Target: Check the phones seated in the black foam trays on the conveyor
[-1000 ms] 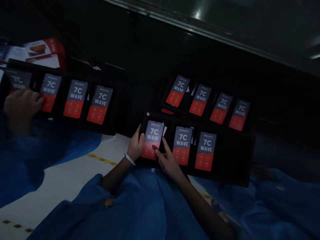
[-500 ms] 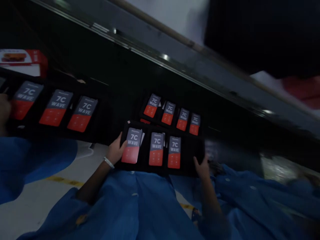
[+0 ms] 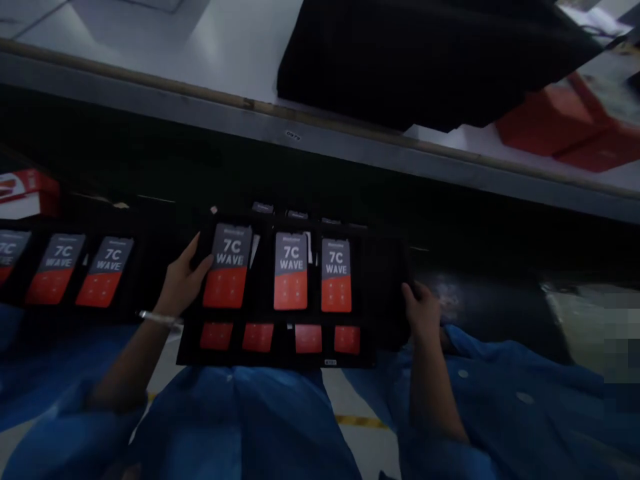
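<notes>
Between my two hands is a black tray (image 3: 263,280) with three phones in its compartments, their screens marked "7C WAVE" over grey and red. My left hand (image 3: 183,280) grips its left end, thumb beside the leftmost phone (image 3: 227,265). My right hand (image 3: 423,312) is closed on the right end, by a dark compartment where no phone shows. The other two are the middle phone (image 3: 291,271) and the right phone (image 3: 336,275). Under the near edge, a lower black tray (image 3: 280,360) shows the red lower ends of several phones. Beyond the far edge, several more phone tops (image 3: 263,208) peek out.
At left, another black tray holds several phones (image 3: 57,268) beside a red and white box (image 3: 30,193). A raised shelf edge (image 3: 295,137) crosses beyond, bearing a large black object (image 3: 425,60) and red boxes (image 3: 565,123). Blue-clothed people (image 3: 500,400) stand close on either side.
The held tray now covers most of the phones behind it and appears larger and more level. The lower tray has come into sight at its near edge. My view has turned; both hands keep their grip.
</notes>
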The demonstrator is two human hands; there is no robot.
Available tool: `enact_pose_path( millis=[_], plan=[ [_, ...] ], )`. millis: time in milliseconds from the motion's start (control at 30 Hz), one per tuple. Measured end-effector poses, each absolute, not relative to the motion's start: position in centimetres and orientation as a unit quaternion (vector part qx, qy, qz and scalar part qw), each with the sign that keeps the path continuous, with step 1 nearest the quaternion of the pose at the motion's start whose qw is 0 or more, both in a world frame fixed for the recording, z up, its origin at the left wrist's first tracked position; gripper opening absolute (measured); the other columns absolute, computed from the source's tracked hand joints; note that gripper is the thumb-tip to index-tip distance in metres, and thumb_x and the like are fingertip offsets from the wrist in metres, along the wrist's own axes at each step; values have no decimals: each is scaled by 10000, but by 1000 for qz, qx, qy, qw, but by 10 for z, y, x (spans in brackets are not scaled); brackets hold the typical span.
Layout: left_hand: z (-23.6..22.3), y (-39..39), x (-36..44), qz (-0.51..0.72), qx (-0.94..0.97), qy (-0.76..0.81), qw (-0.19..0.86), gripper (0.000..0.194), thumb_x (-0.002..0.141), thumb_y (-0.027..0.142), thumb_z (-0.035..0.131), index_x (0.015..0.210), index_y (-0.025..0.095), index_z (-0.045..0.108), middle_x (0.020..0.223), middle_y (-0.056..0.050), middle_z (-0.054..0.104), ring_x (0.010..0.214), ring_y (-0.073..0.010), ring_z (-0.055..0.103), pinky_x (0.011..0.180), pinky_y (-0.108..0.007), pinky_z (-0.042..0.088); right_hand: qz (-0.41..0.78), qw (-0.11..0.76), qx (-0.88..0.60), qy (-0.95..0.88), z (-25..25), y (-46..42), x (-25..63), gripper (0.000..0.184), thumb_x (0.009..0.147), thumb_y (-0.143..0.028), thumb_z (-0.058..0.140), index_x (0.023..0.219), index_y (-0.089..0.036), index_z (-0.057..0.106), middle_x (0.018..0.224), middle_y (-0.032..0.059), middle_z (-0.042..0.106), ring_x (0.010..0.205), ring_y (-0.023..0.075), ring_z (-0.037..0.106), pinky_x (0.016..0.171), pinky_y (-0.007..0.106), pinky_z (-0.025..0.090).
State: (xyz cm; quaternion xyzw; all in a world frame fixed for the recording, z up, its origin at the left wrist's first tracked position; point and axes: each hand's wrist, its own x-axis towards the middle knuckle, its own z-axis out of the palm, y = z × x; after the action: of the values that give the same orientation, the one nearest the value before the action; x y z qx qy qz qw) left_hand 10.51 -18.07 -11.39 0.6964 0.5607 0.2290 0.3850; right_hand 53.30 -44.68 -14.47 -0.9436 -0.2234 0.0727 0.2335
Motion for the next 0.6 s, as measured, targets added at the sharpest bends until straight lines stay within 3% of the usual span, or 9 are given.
enact_pose_path(
  millis=[133, 267, 433, 600],
  plan=[
    [-115, -97, 194, 267, 761, 486, 336, 584, 831, 279, 524, 1391, 186, 387, 1338, -49, 533, 1216, -202, 506, 1060, -348, 383, 73, 270, -934, -221, -156, -394, 585, 533, 812, -396, 440, 1217, -74, 570, 1130, 185, 638, 1033, 290, 597, 900, 428, 446],
    [-151, -64, 247, 134, 776, 565, 246, 576, 847, 263, 487, 1397, 135, 372, 1258, -132, 584, 1112, -262, 575, 979, -398, 435, 102, 265, -933, -219, -184, -365, 606, 510, 815, -298, 448, 1252, -53, 542, 1158, 214, 617, 1083, 321, 569, 952, 473, 403],
    [-193, -94, 237, 5, 773, 602, 201, 579, 871, 214, 392, 1423, 60, 303, 1194, -253, 586, 1056, -349, 590, 900, -503, 432, 171, 256, -920, -242, -214, -375, 601, 555, 819, -298, 493, 1354, -151, 462, 1191, 149, 619, 1102, 288, 570, 950, 418, 430],
    [-196, -116, 215, -59, 802, 579, 133, 602, 875, 252, 396, 1437, 79, 269, 1133, -241, 615, 1003, -345, 614, 842, -454, 460, 172, 267, -919, -232, -220, -392, 581, 621, 833, -278, 453, 1424, -124, 338, 1342, 161, 500, 1206, 270, 497, 1009, 415, 390]
  ],
)
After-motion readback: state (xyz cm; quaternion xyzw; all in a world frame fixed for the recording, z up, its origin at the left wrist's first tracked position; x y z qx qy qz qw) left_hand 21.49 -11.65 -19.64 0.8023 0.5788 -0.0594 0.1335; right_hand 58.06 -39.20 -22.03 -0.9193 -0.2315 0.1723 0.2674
